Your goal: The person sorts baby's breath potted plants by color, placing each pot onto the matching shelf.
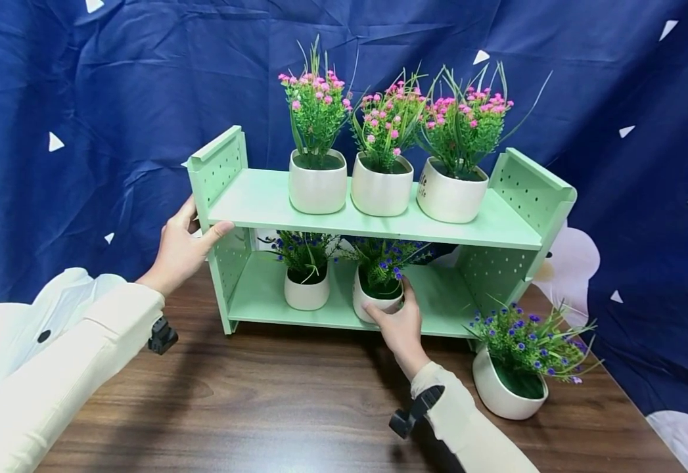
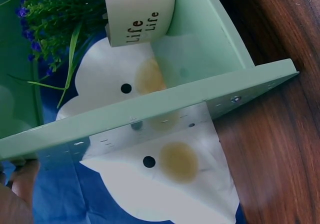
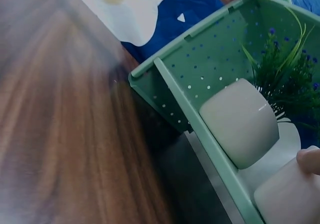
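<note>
A light green two-tier shelf (image 1: 379,226) stands on the table. My left hand (image 1: 183,248) grips its left side panel (image 1: 216,172), thumb at the front edge and the other fingers round the outer face. With my right hand (image 1: 401,322) I hold a white pot of blue flowers (image 1: 373,303) at the middle of the lower tier, thumb on its front and fingers along its right side. Left of it on that tier sits another white pot of blue flowers (image 1: 307,293). In the right wrist view my thumb (image 3: 311,160) presses the held pot (image 3: 290,194).
Three white pots with pink flowers, a left (image 1: 317,184), a middle (image 1: 382,187) and a right one (image 1: 451,194), stand on the upper tier. Another white pot with blue-purple flowers (image 1: 506,391) is tilted on the brown wooden table (image 1: 249,401), right of the shelf. Behind hangs a blue cloth (image 1: 142,79).
</note>
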A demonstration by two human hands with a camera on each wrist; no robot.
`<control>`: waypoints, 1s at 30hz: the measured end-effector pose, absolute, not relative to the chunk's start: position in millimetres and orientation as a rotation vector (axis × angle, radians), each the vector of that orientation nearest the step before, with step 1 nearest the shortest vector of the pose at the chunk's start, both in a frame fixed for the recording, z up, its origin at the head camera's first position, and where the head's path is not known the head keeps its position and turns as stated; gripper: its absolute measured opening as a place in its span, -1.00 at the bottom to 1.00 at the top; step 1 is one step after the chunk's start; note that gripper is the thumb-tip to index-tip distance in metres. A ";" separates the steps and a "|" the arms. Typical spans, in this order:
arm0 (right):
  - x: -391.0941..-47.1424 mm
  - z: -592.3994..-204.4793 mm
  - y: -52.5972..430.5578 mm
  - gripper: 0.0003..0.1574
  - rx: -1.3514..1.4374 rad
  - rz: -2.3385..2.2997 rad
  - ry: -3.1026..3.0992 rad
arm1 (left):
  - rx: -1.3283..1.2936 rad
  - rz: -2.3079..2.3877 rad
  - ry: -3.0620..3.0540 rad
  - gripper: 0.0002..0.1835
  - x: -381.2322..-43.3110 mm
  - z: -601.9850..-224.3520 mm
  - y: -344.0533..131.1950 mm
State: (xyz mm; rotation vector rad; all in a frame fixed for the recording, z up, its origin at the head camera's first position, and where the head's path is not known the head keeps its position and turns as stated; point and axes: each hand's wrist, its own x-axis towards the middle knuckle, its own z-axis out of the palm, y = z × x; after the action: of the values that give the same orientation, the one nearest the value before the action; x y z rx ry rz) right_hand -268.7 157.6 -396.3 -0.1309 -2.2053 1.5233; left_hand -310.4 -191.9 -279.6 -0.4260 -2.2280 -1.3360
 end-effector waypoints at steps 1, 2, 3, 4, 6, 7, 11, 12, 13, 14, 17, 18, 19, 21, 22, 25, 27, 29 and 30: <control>-271.4 -395.8 157.1 0.19 -0.133 1.518 -2.210 | -0.426 -1.335 -2.227 -0.30 -310.6 -279.8 -191.7; -274.0 -395.4 156.5 0.20 -0.133 1.510 -2.215 | -0.428 -1.336 -2.226 -0.30 -310.7 -279.8 -191.4; -276.4 -394.8 155.9 0.20 -0.133 1.509 -2.217 | -0.428 -1.338 -2.226 -0.30 -310.8 -280.1 -191.4; -278.9 -394.6 155.3 0.20 -0.134 1.507 -2.220 | -0.430 -1.339 -2.224 -0.30 -310.6 -280.1 -191.2; -283.2 -394.2 154.2 0.21 -0.135 1.513 -2.230 | -0.433 -1.344 -2.219 -0.31 -310.3 -280.1 -191.1; -285.0 -394.3 153.6 0.21 -0.137 1.517 -2.236 | -0.437 -1.345 -2.217 -0.31 -310.1 -279.9 -190.9; -289.2 -394.6 151.5 0.21 -0.154 1.508 -2.251 | -0.444 -1.345 -2.212 -0.31 -309.7 -279.5 -190.9; -289.5 -394.8 151.0 0.21 -0.160 1.507 -2.255 | -0.443 -1.347 -2.212 -0.30 -309.7 -279.6 -191.0; -289.6 -395.0 150.5 0.21 -0.167 1.503 -2.258 | -0.443 -1.348 -2.212 -0.30 -309.7 -279.8 -191.1; -289.4 -395.1 150.1 0.22 -0.173 1.501 -2.260 | -0.440 -1.351 -2.212 -0.30 -309.8 -280.0 -191.3; -288.4 -395.3 149.0 0.23 -0.181 1.494 -2.262 | -0.433 -1.353 -2.215 -0.30 -309.8 -280.6 -191.9; -288.3 -395.4 148.7 0.23 -0.180 1.491 -2.260 | -0.432 -1.352 -2.215 -0.30 -310.0 -280.7 -192.1; -288.2 -395.4 148.3 0.23 -0.177 1.489 -2.257 | -0.432 -1.349 -2.215 -0.30 -310.1 -280.8 -192.3; -288.0 -395.8 147.9 0.23 -0.168 1.486 -2.251 | -0.433 -1.345 -2.216 -0.30 -310.3 -280.8 -192.6; -287.9 -396.0 147.9 0.23 -0.163 1.483 -2.248 | -0.433 -1.342 -2.217 -0.30 -310.4 -280.8 -192.7; -286.8 -396.8 148.0 0.25 -0.155 1.478 -2.252 | -0.434 -1.342 -2.220 -0.30 -310.0 -280.3 -192.7; -284.1 -396.7 149.0 0.26 -0.153 1.489 -2.264 | -0.434 -1.342 -2.222 -0.30 -309.6 -279.9 -192.5; -280.2 -395.8 150.7 0.27 -0.153 1.498 -2.281 | -0.436 -1.341 -2.222 -0.30 -309.5 -279.3 -192.3; -277.4 -395.3 152.0 0.27 -0.153 1.499 -2.291 | -0.436 -1.340 -2.220 -0.30 -309.6 -279.0 -192.3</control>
State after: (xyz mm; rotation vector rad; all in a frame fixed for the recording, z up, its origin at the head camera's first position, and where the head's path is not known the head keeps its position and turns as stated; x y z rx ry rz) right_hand -277.4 152.0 -395.3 -0.1528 -2.2906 1.4989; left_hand -309.6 -192.3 -279.0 -0.4359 -2.2204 -1.3399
